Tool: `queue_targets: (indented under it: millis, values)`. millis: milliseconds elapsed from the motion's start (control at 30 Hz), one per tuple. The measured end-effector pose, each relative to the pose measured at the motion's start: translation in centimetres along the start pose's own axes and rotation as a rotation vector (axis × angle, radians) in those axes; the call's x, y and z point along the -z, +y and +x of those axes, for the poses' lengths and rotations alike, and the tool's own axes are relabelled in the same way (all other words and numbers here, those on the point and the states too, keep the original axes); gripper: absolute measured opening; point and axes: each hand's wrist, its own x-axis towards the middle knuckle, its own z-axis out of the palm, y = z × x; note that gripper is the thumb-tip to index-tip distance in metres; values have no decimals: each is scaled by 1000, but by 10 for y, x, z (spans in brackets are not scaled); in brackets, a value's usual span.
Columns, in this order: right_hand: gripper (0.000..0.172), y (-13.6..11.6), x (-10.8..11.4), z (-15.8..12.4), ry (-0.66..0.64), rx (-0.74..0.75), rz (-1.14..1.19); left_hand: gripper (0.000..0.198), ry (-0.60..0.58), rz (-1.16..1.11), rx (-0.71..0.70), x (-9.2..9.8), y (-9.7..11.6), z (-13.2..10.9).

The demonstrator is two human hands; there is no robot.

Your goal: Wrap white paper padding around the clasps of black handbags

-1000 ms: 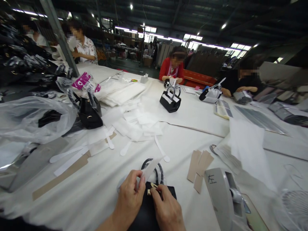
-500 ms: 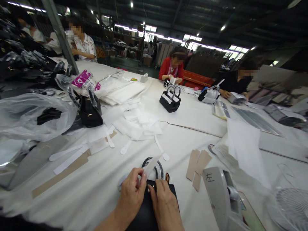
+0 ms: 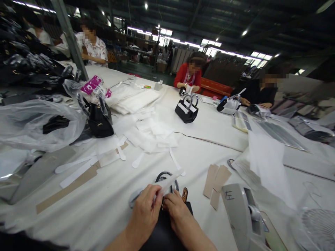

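Note:
A black handbag (image 3: 160,232) stands close in front of me, its two looped handles (image 3: 164,174) wrapped in clear film. My left hand (image 3: 146,209) pinches a thin white strip (image 3: 172,179) between thumb and fingers; the strip slants up to the right across the handles. At the bag's top, by the base of the handles, my right hand (image 3: 179,211) has its fingers curled on the bag; its fingertips are partly hidden. A brown tab with gold metal (image 3: 185,195) sticks up just right of that hand.
Beige card pieces (image 3: 217,181) and a grey tape dispenser (image 3: 240,209) lie to the right, with a white fan (image 3: 319,223) beyond. White sheets (image 3: 149,132) and a black handbag (image 3: 101,120) are ahead left. Across the table, a person in red (image 3: 190,75) handles a bag.
The white strip has tipped lower toward the right. My right hand has shifted slightly, its fingers curling further in at the bag's top, and the brown tab shows more.

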Motion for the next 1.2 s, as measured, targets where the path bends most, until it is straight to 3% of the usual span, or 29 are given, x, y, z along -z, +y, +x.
queue_targets:
  millis: [133, 300, 500, 633, 833, 1033, 1200]
  values:
    - [41, 5, 12, 1, -81, 78, 83, 15, -16, 24, -50, -1, -2, -2]
    - [38, 8, 18, 6, -121, 123, 113, 16, -46, 19, -47, -1, -4, -1]
    - [25, 8, 33, 5, -164, -103, 246, 18, -24, 48, -46, 0, -2, 2]
    - [28, 8, 43, -1, -114, -116, 301, 18, -21, 50, -61, 2, 1, 1]
    - [13, 3, 30, -1, -78, -187, 295, 16, -30, 38, -69, 0, -1, 0]
    - [25, -1, 23, 2, -69, -154, 255, 16, -40, 24, -62, 0, -2, 1]
    - [34, 9, 26, 6, -138, -49, 260, 16, -63, -12, -48, -2, -4, 1]
